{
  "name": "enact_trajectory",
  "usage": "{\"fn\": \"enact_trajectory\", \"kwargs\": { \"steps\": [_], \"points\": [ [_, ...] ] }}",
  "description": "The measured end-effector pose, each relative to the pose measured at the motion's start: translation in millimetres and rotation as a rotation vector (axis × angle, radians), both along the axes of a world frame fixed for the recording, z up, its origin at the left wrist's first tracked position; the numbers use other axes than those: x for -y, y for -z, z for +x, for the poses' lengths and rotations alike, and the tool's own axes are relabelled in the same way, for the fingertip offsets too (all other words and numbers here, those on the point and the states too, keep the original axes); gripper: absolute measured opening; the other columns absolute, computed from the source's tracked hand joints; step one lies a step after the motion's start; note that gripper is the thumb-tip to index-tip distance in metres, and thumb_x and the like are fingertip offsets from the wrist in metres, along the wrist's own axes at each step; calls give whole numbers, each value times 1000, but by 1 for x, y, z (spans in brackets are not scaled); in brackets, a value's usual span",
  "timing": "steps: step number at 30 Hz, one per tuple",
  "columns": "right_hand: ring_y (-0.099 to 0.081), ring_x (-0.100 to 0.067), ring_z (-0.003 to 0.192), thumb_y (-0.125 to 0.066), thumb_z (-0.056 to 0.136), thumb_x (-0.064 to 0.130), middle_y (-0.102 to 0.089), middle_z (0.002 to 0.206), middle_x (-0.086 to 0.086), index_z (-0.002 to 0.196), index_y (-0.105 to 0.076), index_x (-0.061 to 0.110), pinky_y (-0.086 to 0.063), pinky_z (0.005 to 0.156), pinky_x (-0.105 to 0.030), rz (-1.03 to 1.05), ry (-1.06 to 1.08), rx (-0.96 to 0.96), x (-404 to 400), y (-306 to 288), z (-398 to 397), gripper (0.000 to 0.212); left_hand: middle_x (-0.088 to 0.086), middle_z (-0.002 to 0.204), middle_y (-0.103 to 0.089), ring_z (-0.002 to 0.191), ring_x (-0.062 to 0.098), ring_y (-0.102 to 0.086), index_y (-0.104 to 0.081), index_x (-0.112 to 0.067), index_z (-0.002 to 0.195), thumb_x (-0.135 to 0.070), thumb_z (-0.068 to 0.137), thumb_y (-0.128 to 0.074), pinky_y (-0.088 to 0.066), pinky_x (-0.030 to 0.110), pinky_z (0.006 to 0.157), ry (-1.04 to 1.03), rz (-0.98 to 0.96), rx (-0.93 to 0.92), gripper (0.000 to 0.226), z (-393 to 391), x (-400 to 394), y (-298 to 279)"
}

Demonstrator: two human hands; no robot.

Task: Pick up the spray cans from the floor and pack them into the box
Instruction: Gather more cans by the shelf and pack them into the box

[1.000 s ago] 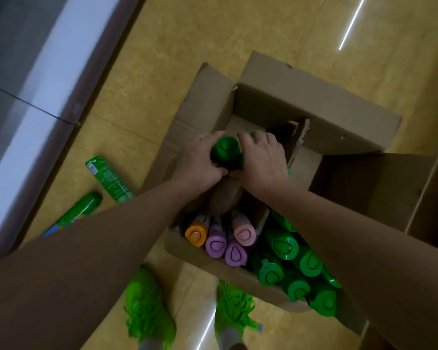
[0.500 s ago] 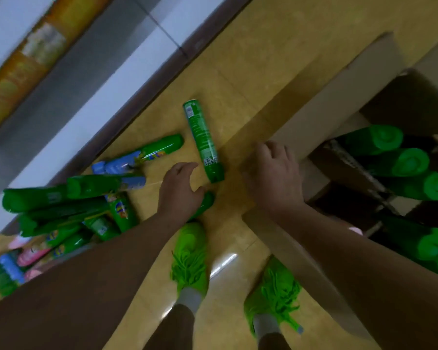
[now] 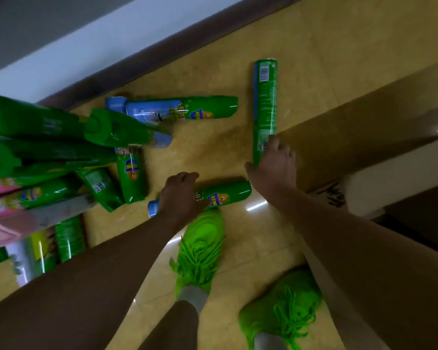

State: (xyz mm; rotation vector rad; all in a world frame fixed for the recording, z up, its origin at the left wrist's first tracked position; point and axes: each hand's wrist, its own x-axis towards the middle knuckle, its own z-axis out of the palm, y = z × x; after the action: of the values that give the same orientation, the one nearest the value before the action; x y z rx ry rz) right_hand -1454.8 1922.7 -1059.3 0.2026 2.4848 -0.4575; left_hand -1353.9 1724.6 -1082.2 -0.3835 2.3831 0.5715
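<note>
Two green spray cans lie on the yellow floor in front of me. My left hand [image 3: 180,195] is closed over the middle of a short-looking can [image 3: 225,195] that lies crosswise with its blue cap pointing left. My right hand [image 3: 274,162] wraps the near end of a long green can [image 3: 264,97] that points away from me. The cardboard box [image 3: 364,122] stands at the right, touching that long can; its inside is out of view. A heap of several green and pink cans [image 3: 48,152] lies at the left.
A dark skirting board and a white wall [image 3: 137,46] run along the far side of the floor. My two bright green shoes [image 3: 202,248] [image 3: 283,311] stand just behind the nearer can. Another green and blue can [image 3: 182,109] lies beyond my left hand.
My view swung from the box to the floor cans. Both hands left the can set in the box, moved left and down, and now rest on two cans on the floor.
</note>
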Motion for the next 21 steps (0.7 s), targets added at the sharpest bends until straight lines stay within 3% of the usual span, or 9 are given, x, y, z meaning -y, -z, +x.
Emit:
{"fn": "enact_trajectory", "kwargs": {
  "steps": [3, 7, 9, 12, 17, 21],
  "points": [
    [-50, -34, 112, -78, 75, 41, -50, 124, -16, 143, -28, 11, -43, 87, -41, -4, 171, 4, 4, 36, -7, 89, 10, 138, -53, 127, 32, -45, -52, -19, 139, -52, 66, -84, -42, 43, 98, -14, 11, 27, 86, 7, -1, 22],
    [-54, -34, 111, -82, 71, 36, -51, 123, -13, 130, -35, 14, -49, 85, -42, -41, 405, 72, 6, 76, -15, 79, 8, 134, -54, 124, 31, -47, -51, -19, 137, -56, 61, -83, -43, 42, 100, 149, 58, 80, 90, 7, -19, 48],
    [-56, -36, 108, -78, 70, 29, -54, 119, -13, 123, -36, 14, -52, 86, -47, -14, 406, 27, 5, 89, -12, 70, 7, 129, -55, 119, 31, -52, -51, -18, 134, -52, 64, -81, -44, 42, 92, 280, 6, 85, 83, 3, -28, 59],
    [-58, -36, 105, -72, 72, 20, -57, 113, -13, 122, -36, 12, -52, 81, -42, -53, 450, -8, -2, 99, -8, 63, 6, 116, -59, 107, 32, -58, -52, -18, 128, -37, 68, -74, -48, 40, 80, 357, -28, 69, 66, -3, -34, 69],
    [-61, -30, 98, -77, 71, 26, -56, 102, -5, 113, -46, 10, -46, 73, -33, -194, 528, -11, -5, 84, -7, 55, 11, 101, -63, 95, 37, -63, -63, -15, 109, -24, 70, -72, -52, 41, 73, 280, 57, 61, 41, -16, -32, 56],
    [-61, -27, 93, -73, 77, 39, -59, 105, -7, 115, -49, 12, -53, 82, -41, -282, 577, -53, 3, 35, -12, 52, 7, 101, -63, 93, 31, -62, -64, -22, 111, -25, 63, -79, -43, 29, 68, 180, 113, 26, 50, -33, -36, 12]
  ]
}}
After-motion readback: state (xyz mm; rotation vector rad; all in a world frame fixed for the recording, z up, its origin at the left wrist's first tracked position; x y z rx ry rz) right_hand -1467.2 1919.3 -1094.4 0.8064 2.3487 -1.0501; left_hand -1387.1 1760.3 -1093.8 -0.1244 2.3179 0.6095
